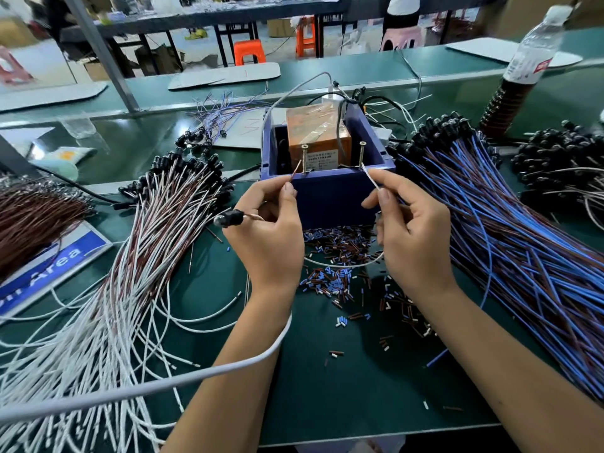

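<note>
Left grip point(268, 237) pinches brown wire point(296, 173) beside one screw point(304, 158); right grip point(411, 237) pinches white wire point(371, 178) at another screw point(361, 155) on blue box point(333, 197).

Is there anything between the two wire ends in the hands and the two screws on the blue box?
Nothing visible. The brown wire end is next to the left screw, the white wire end next to the right screw.

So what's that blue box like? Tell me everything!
The box is dark blue, plastic-looking, square and open on top, standing upright on the green table. An orange block sits inside, two screws stand up at its front edge, a grey cable runs in, and cut wire bits lie at its foot.
</note>
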The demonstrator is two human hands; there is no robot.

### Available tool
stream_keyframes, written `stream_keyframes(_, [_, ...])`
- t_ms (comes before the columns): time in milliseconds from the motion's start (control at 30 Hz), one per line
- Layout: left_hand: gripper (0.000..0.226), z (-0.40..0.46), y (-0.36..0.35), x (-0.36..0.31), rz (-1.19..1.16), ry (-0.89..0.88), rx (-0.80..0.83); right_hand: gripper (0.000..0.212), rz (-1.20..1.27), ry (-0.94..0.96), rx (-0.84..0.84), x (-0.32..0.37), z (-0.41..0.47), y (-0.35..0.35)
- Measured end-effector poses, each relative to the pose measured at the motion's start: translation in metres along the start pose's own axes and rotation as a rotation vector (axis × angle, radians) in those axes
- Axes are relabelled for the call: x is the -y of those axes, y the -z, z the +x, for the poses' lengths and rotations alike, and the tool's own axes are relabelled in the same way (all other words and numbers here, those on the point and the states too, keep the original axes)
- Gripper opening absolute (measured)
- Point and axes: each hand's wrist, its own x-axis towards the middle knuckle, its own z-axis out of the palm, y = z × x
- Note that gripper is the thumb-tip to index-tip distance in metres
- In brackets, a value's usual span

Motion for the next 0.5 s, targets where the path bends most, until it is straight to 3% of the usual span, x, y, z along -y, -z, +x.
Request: stream_keyframes(500, [0.015, 0.0003, -0.0007, 0.0029, -0.048, -0.022, 0.079, 0.031, 0.012, -0.046, 0.028, 0.0044, 0.0007, 0.0003])
